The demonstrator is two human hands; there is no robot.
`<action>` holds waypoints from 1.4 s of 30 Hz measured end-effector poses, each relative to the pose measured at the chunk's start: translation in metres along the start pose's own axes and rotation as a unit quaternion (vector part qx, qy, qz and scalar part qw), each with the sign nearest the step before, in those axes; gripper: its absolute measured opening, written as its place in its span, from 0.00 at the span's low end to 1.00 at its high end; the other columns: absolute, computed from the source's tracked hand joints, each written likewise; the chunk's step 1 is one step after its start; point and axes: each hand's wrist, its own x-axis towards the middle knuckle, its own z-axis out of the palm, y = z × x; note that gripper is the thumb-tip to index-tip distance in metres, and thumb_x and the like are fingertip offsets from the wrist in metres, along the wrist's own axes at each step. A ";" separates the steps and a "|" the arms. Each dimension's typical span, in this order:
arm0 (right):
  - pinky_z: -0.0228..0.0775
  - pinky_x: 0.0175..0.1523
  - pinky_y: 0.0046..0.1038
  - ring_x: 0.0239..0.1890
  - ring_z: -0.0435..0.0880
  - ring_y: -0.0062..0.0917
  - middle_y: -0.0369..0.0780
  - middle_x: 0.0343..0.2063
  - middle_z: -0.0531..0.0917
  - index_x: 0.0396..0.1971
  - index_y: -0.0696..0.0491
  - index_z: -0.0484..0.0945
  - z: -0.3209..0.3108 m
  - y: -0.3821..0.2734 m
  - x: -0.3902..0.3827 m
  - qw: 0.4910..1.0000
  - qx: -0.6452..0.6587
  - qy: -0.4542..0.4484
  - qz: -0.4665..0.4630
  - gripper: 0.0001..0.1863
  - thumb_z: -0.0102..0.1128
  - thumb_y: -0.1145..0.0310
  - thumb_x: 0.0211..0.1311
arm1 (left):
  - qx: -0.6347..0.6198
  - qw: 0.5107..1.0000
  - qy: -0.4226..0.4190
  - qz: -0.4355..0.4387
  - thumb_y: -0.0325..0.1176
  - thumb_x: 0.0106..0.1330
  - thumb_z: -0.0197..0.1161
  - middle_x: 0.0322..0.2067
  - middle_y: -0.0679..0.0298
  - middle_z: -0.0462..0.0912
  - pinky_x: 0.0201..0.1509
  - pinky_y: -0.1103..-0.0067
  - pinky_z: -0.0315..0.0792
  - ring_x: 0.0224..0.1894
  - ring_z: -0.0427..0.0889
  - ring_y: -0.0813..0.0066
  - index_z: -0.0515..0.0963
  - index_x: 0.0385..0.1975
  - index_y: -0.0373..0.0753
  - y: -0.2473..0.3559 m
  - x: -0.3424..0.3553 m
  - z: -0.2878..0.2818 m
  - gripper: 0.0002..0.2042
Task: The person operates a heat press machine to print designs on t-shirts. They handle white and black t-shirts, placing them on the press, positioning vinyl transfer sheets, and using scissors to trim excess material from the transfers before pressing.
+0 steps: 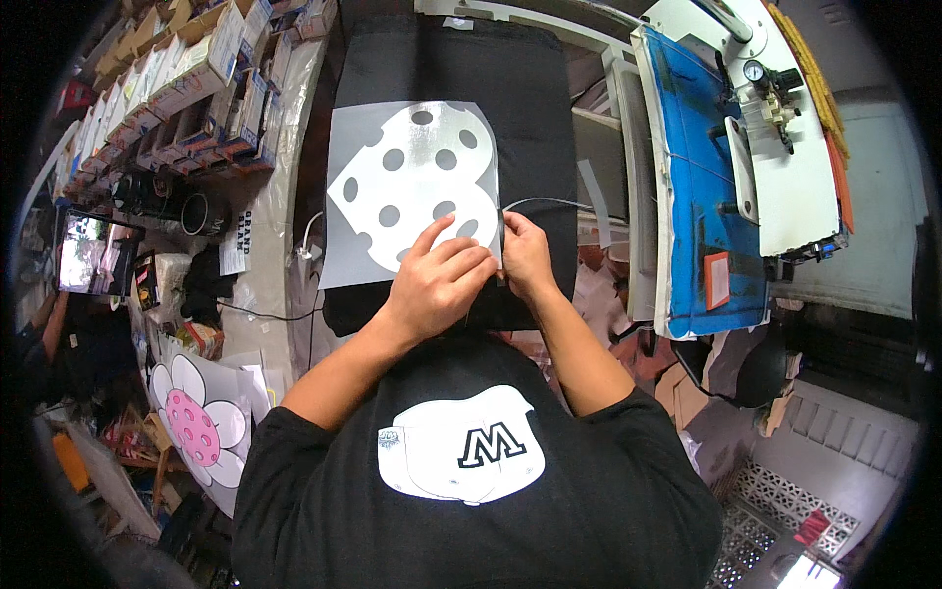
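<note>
A translucent grey film sheet (345, 257) bears a white heart-like cut-out (420, 185) dotted with round holes. It lies on a black padded board (535, 108) in front of me. My left hand (440, 275) rests over the sheet's lower right part, its fingers stretched out across the white shape. At the sheet's lower right edge, my right hand (525, 255) has its thumb and fingers pinched together on the film. The two hands are close to each other, and my left fingers hide the bottom corner of the white shape.
A machine with a blue-covered plate (711, 196) and a pressure gauge (754, 71) stands on the right. Cardboard boxes (196, 69) line the left table, with a lit screen (96, 253) nearer. A flower-shaped print (196, 427) leans at lower left. A white cable (554, 200) runs across the board.
</note>
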 end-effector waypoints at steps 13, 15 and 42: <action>0.58 0.17 0.21 0.16 0.72 0.15 0.34 0.19 0.78 0.45 0.61 0.80 -0.002 -0.013 0.014 0.999 0.017 -0.019 0.020 0.13 0.58 0.68 0.68 | -0.062 0.997 -0.010 -0.045 0.22 0.54 0.68 0.35 0.63 0.86 0.62 0.58 0.72 0.42 0.86 0.67 0.83 0.34 0.38 0.016 -0.004 -0.028 0.08; 0.60 0.17 0.21 0.17 0.73 0.15 0.32 0.19 0.76 0.54 0.59 0.77 -0.007 -0.013 0.007 0.998 -0.042 -0.016 0.036 0.19 0.61 0.65 0.68 | -0.115 0.989 0.006 -0.098 0.21 0.55 0.68 0.35 0.61 0.86 0.59 0.61 0.75 0.42 0.86 0.64 0.83 0.35 0.37 0.013 -0.005 -0.029 0.09; 0.71 0.61 0.40 0.55 0.81 0.47 0.54 0.52 0.81 0.61 0.57 0.71 -0.339 0.261 -0.230 0.842 -0.271 0.343 0.314 0.33 0.68 0.61 0.55 | 0.070 0.982 0.099 -0.147 0.26 0.60 0.64 0.44 0.48 0.81 0.55 0.64 0.73 0.48 0.80 0.49 0.78 0.40 0.32 -0.220 0.051 -0.010 0.10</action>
